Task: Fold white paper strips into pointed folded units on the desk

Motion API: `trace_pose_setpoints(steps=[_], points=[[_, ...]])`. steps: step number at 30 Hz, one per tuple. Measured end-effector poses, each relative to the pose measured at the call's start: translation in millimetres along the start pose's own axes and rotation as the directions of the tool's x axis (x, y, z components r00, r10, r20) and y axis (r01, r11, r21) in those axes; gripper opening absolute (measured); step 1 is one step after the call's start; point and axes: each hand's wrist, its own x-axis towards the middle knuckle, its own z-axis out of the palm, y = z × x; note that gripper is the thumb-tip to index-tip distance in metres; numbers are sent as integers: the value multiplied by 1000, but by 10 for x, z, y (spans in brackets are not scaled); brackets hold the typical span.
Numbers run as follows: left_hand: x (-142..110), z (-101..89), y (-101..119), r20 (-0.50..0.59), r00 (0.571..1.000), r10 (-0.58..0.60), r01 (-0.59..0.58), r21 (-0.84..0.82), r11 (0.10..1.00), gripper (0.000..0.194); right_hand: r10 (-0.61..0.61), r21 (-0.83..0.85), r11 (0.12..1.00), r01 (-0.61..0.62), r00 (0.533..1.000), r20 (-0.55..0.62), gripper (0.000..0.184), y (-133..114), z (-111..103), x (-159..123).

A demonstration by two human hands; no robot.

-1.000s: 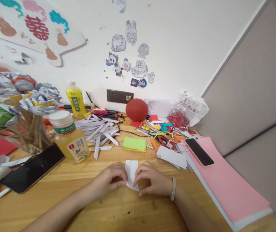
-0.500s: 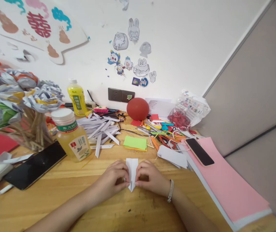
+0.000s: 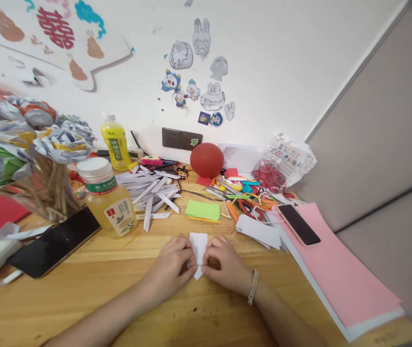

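Observation:
A small white sheet of folded paper [image 3: 199, 246] lies on the wooden table in front of me, with a lengthwise crease and its near end narrowed to a point. My left hand [image 3: 177, 262] pinches its left edge near that point, thumb against fingertips. On the opposite edge my right hand [image 3: 223, 264], with a bracelet [image 3: 253, 287] at the wrist, pinches the paper in the same way. The two sets of fingertips almost meet over the paper. Just beyond it lies a stack of green paper slips [image 3: 203, 210].
White paper strips [image 3: 155, 190] are heaped behind my left hand. A juice bottle [image 3: 106, 202] and a black tablet-like device [image 3: 56, 243] stand and lie at left. White slips [image 3: 258, 230], a phone [image 3: 299, 224] and pink sheets [image 3: 346, 270] lie at right; a red balloon [image 3: 206, 160] is behind.
Both hands stay on the paper's edges, and the fingertips have drawn slightly closer together near the pointed end. The view has shifted a little.

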Motion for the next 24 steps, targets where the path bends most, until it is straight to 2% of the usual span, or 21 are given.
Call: trace_pose_setpoints(steps=[3, 7, 9, 15, 24], points=[[3, -61, -60, 55, 997, 57, -54, -57, 997, 11, -32, -5, 999, 32, 998, 63, 11, 51, -27, 3], [14, -151, -177, 144, 965, 218, -188, -198, 962, 7, -126, 32, 992, 122, 981, 149, 12, 127, -75, 2], [16, -173, -205, 158, 957, 244, -207, -218, 954, 7, -151, 48, 988, 144, 972, 182, 14, 145, -93, 0], [18, -163, -157, 163, 960, 229, -195, -203, 960, 6, -157, 64, 987, 147, 968, 197, 10, 109, -115, 12], [22, -60, -115, 88, 985, 149, -139, -104, 985, 7, -64, 3, 998, 64, 995, 78, 11, 16, -11, 18]])
